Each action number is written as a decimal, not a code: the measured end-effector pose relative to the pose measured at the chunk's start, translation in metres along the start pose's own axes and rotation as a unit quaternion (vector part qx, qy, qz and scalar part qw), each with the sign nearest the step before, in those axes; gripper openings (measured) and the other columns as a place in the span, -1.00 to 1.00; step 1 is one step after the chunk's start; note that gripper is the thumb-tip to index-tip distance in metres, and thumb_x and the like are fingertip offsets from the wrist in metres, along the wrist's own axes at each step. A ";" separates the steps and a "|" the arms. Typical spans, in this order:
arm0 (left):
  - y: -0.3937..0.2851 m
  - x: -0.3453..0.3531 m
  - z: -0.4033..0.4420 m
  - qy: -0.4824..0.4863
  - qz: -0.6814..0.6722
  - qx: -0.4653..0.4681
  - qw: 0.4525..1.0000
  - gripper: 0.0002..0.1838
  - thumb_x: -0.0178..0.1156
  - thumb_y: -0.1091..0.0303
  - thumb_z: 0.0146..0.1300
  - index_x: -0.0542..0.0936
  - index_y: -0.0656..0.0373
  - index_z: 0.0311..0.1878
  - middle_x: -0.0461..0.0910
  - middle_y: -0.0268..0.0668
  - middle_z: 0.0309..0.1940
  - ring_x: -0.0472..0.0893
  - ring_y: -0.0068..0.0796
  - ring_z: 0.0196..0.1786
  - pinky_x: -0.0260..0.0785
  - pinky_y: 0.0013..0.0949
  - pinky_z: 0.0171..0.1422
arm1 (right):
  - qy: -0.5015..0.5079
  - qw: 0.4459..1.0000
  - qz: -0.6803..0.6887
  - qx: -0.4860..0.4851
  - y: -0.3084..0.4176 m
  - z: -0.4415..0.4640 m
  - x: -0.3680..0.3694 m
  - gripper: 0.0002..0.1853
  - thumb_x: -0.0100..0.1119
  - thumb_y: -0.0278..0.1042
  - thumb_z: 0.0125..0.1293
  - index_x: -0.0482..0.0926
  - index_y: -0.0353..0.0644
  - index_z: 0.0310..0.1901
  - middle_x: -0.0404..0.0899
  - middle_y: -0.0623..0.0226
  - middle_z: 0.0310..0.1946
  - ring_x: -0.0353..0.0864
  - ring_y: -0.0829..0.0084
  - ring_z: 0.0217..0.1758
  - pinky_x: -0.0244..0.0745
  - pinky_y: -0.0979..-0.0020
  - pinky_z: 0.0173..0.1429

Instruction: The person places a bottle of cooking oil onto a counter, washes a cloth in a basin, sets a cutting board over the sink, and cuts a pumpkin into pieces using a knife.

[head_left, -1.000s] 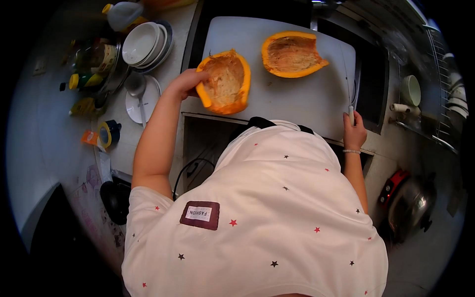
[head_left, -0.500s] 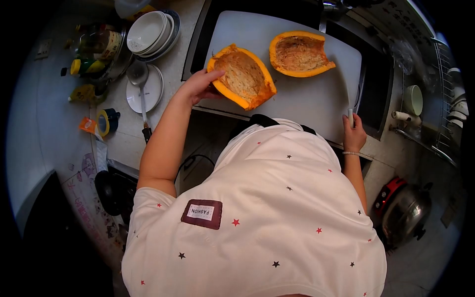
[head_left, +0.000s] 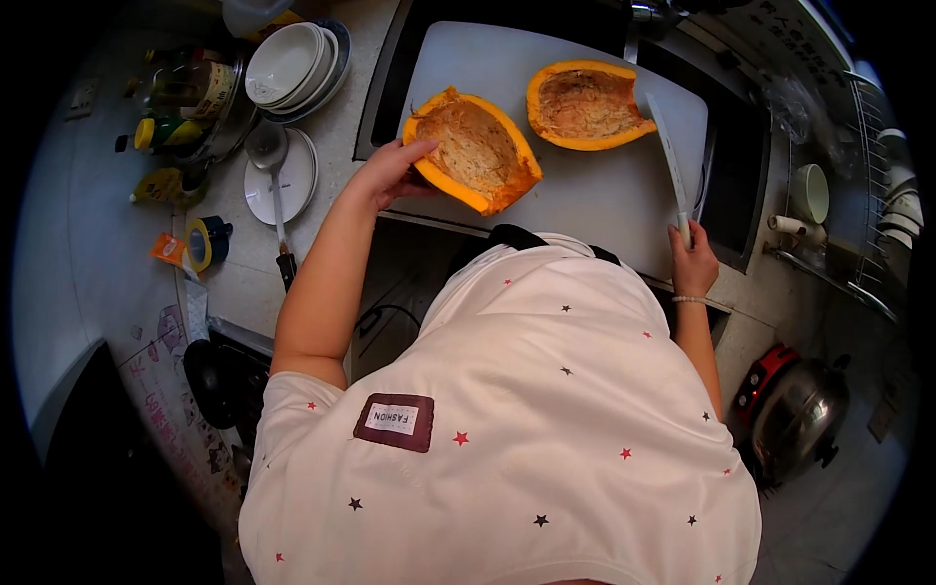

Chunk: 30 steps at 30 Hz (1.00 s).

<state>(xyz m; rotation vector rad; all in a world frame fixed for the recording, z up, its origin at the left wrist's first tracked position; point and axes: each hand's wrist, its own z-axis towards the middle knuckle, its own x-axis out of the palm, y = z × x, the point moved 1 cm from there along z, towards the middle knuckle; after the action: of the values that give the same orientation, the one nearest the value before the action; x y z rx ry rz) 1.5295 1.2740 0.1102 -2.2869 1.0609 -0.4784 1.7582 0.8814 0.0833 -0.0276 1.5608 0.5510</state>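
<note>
My left hand (head_left: 398,174) grips the near edge of a hollowed pumpkin half (head_left: 475,154), its thumb on the inner rim and the other fingers hidden underneath. Orange flesh rings its stringy inside, which faces up. Another pumpkin half (head_left: 585,105) lies cut side up on the white cutting board (head_left: 575,200), farther back. At the board's right side, my right hand (head_left: 694,261) is closed around the pale handle of a knife (head_left: 669,156). The blade points away from me, its tip close to the right end of the far half.
The board rests over a dark sink (head_left: 746,156). Left on the counter are stacked bowls (head_left: 283,63), a plate (head_left: 258,190) with a ladle (head_left: 278,185), tape (head_left: 205,244) and bottles (head_left: 185,83). A wire dish rack (head_left: 863,185) and electric pot (head_left: 799,409) stand right.
The knife in my right hand has turned so that its blade shows broader and tilts left, toward the far pumpkin half. My left hand keeps its hold on the near half.
</note>
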 end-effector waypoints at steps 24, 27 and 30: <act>0.004 0.000 0.000 -0.005 -0.012 -0.005 1.000 -0.46 0.17 0.13 0.19 0.33 0.21 0.15 0.52 -0.16 -0.03 0.57 -0.26 -0.04 0.52 -0.14 -0.04 | 0.011 1.000 -0.001 -0.005 -0.001 0.000 0.000 -0.62 0.20 0.08 0.11 0.57 0.07 -0.11 0.62 0.18 -0.42 0.62 0.13 -0.35 0.47 0.22 -0.29; 0.003 0.002 -0.002 -0.003 -0.014 -0.001 1.000 -0.47 0.16 0.13 0.20 0.32 0.21 0.16 0.51 -0.15 -0.02 0.56 -0.26 -0.03 0.52 -0.14 -0.04 | 0.009 1.000 -0.008 -0.007 -0.002 0.000 0.000 -0.62 0.19 0.09 0.11 0.57 0.08 -0.11 0.62 0.19 -0.41 0.62 0.13 -0.35 0.47 0.22 -0.29; 0.002 0.004 -0.005 -0.008 -0.018 0.001 1.000 -0.47 0.15 0.12 0.20 0.33 0.20 0.16 0.51 -0.16 -0.01 0.55 -0.25 -0.01 0.50 -0.13 -0.01 | 0.012 1.000 -0.007 -0.012 -0.002 0.001 0.000 -0.62 0.19 0.10 0.10 0.57 0.09 -0.11 0.62 0.19 -0.41 0.62 0.13 -0.35 0.48 0.21 -0.29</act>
<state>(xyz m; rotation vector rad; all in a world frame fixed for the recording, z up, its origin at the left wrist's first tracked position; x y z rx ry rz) 1.5278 1.2683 0.1127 -2.3074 1.0119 -0.4739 1.7596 0.8795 0.0826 -0.0621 1.5758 0.5600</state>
